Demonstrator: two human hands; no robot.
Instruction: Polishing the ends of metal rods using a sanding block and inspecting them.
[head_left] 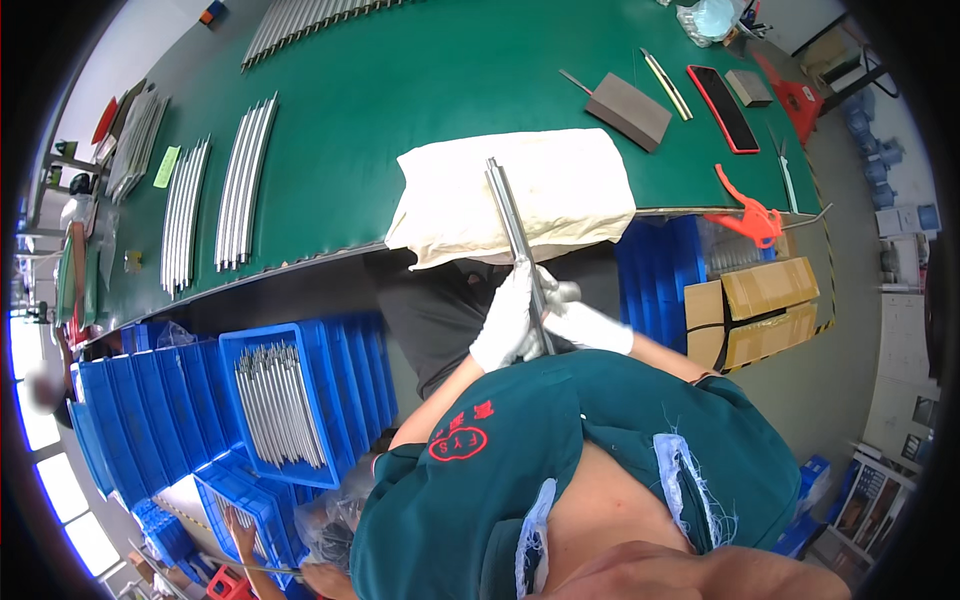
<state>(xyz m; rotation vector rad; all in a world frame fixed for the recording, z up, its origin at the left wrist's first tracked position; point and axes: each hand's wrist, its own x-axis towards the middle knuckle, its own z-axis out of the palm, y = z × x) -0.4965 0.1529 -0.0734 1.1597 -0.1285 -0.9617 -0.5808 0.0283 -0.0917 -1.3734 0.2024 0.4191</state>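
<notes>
Both my hands wear white gloves and meet in front of my chest. My left hand [508,318] is wrapped round the lower part of some slim shiny metal rods [513,215]; at least two lie side by side. My right hand [585,325] is closed against the same rods from the other side, its fingers partly hidden. The rods' far ends reach over a cream cloth [590,180], which is spread at the near edge of the green table [350,130].
Several rods [245,185] lie in rows at the table's left. A grey-brown block [628,110], a red-edged phone [722,108] and an orange air gun [750,215] lie right. A blue crate [285,335] of rods stands lower left. Another person's hand [240,535] touches a lower crate.
</notes>
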